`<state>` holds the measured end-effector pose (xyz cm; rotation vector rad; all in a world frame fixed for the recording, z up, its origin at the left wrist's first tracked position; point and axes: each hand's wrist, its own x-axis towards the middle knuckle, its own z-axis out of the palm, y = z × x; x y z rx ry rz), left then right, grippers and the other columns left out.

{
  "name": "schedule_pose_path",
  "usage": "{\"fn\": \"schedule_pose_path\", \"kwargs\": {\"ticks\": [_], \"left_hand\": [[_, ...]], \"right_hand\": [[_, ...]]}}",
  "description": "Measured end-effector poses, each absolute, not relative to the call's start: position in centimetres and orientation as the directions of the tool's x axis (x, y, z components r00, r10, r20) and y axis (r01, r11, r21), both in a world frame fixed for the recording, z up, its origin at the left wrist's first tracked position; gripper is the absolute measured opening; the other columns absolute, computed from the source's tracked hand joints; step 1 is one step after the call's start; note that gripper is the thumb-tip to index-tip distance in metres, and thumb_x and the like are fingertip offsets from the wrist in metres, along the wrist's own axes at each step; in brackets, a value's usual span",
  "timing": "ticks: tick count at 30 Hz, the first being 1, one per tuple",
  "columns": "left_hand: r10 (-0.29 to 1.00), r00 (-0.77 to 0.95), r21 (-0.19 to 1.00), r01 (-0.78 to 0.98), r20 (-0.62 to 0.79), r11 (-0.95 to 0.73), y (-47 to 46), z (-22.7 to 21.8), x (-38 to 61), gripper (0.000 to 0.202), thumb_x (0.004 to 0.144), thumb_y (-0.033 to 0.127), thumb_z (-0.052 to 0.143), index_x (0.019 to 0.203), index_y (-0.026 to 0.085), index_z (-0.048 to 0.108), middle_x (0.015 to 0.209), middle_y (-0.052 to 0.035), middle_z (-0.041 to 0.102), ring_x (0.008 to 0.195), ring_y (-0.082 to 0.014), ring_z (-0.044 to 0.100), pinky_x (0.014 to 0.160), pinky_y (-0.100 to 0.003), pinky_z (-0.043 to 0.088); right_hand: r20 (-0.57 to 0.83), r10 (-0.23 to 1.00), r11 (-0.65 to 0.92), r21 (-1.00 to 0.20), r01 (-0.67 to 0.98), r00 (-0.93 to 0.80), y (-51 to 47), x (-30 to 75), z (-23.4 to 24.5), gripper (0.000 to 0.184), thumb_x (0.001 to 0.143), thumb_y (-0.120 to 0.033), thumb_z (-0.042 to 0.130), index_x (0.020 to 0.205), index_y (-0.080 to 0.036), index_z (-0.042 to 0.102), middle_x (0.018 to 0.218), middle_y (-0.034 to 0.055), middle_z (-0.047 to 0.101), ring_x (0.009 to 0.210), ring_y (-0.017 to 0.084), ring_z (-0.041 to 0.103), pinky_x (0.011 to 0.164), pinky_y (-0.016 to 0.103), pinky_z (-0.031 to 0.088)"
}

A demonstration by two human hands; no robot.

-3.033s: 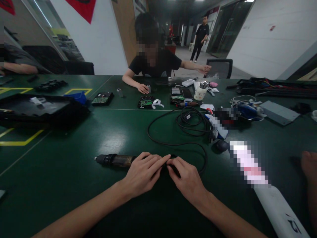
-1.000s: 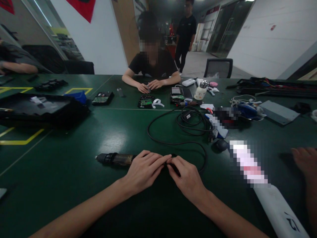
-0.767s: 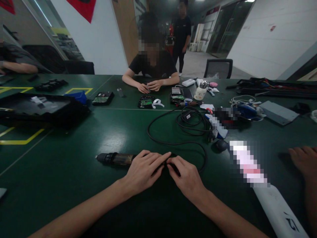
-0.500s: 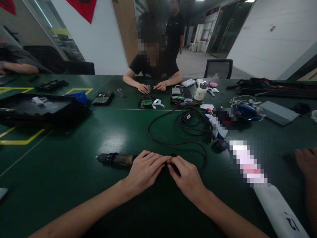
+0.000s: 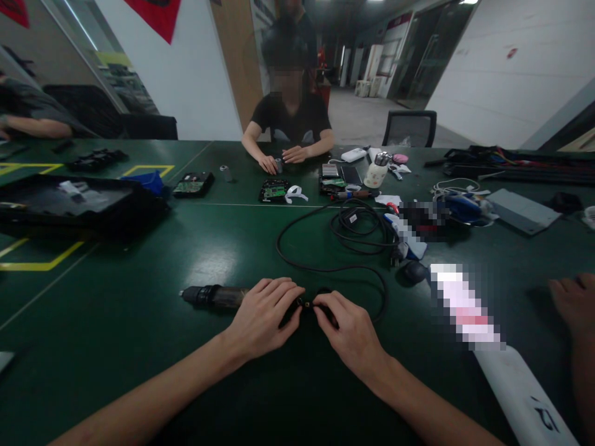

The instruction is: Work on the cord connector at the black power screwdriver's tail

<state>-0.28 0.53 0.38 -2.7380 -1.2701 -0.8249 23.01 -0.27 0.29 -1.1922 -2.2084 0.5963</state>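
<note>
An electric screwdriver [image 5: 216,296], dark and cylindrical, lies along the table with its bit end toward the left. My left hand [image 5: 266,317] is wrapped over its rear part, hiding most of that end. Facing it, my right hand [image 5: 349,325] pinches a black cable plug [image 5: 307,304], whose small brass-coloured tip shows between my hands. A narrow gap separates the tip from the tool's end. The black cable [image 5: 320,270] loops from beyond my right hand into a coil at mid-table.
Across the green table [image 5: 153,347] a person [image 5: 292,130] handles a small metal cylinder [image 5: 278,165]. Circuit-board units [image 5: 274,191] lie before them. At left is a black tray [image 5: 41,217]; at right, a long white object [image 5: 525,384] and another person's hand [image 5: 574,300].
My hands have come slightly apart, exposing the plug tip between them. My left hand has shifted a little left. The standing person in the background has moved left, behind the seated one.
</note>
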Motion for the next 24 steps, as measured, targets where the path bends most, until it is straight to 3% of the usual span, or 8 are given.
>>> {"fn": "schedule_pose_path", "kwargs": {"ticks": [4, 14, 24], "left_hand": [[0.684, 0.531, 0.182, 0.708, 0.500, -0.682, 0.5, -0.1, -0.4, 0.023, 0.099, 0.027, 0.061, 0.120, 0.021, 0.067, 0.120, -0.0048, 0.071, 0.114, -0.0223, 0.066, 0.093, -0.040, 0.050], [0.608, 0.587, 0.108, 0.666, 0.534, -0.738, 0.2, -0.7, -0.1, 0.033, 0.103, 0.026, 0.059, 0.136, 0.023, 0.061, 0.126, -0.0043, 0.072, 0.118, -0.0207, 0.066, 0.098, -0.041, 0.047], [0.684, 0.512, 0.226, 0.690, 0.519, -0.688, 0.0, -0.4, 0.5, 0.037, 0.104, 0.026, 0.057, 0.141, 0.025, 0.057, 0.121, -0.0015, 0.075, 0.111, -0.0177, 0.069, 0.094, -0.038, 0.046]], "right_hand": [[0.271, 0.851, 0.515, -0.600, 0.612, -0.451, -0.2, 22.9, 0.5, 0.013, 0.104, -0.018, 0.055, 0.113, -0.024, 0.063, 0.107, 0.0040, 0.068, 0.092, 0.021, 0.068, 0.077, 0.032, 0.054], [0.283, 0.839, 0.535, -0.581, 0.613, -0.464, -0.2, 22.9, 0.1, 0.012, 0.105, -0.017, 0.054, 0.112, -0.023, 0.061, 0.106, 0.0050, 0.067, 0.092, 0.021, 0.068, 0.078, 0.033, 0.054], [0.278, 0.837, 0.538, -0.575, 0.616, -0.471, -0.2, 23.0, 0.1, 0.011, 0.105, -0.019, 0.053, 0.112, -0.023, 0.061, 0.106, 0.0053, 0.067, 0.091, 0.021, 0.067, 0.079, 0.034, 0.056]]}}
